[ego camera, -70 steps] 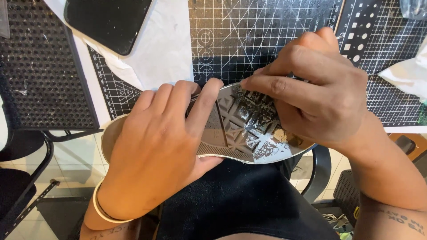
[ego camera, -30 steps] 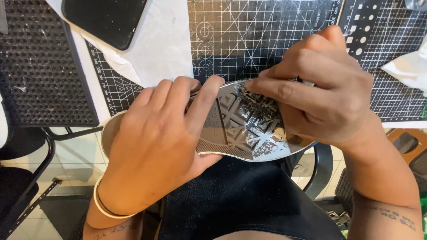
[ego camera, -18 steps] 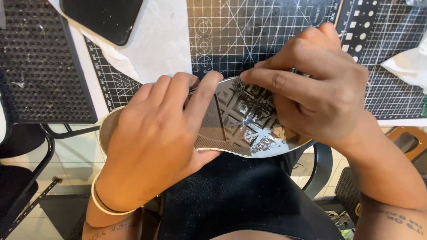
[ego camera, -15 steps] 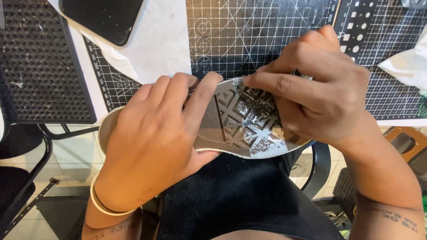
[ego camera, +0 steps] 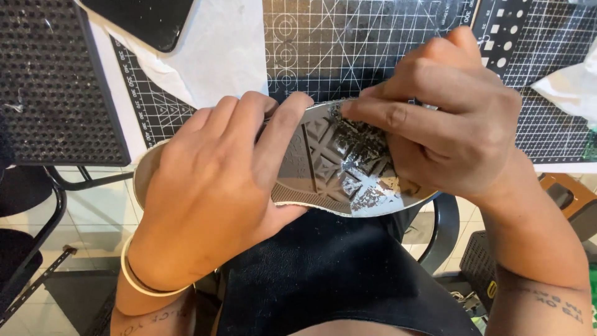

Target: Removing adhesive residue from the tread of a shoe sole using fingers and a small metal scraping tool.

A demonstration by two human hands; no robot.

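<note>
At centre frame, an upturned shoe (ego camera: 336, 168) lies sole-up over the person's dark-clothed lap (ego camera: 336, 280). From the lower left, the left hand (ego camera: 211, 193) clasps its heel end. From the right, the right hand (ego camera: 448, 118) presses curled fingers (ego camera: 379, 115) on the silvery tread, before a gridded cutting mat (ego camera: 348, 43).

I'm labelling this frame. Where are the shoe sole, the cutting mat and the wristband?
shoe sole (ego camera: 339, 168), head view, patterned tread centre.
cutting mat (ego camera: 323, 50), head view, bare gridded surface.
wristband (ego camera: 140, 283), head view, band on left wrist.
</note>
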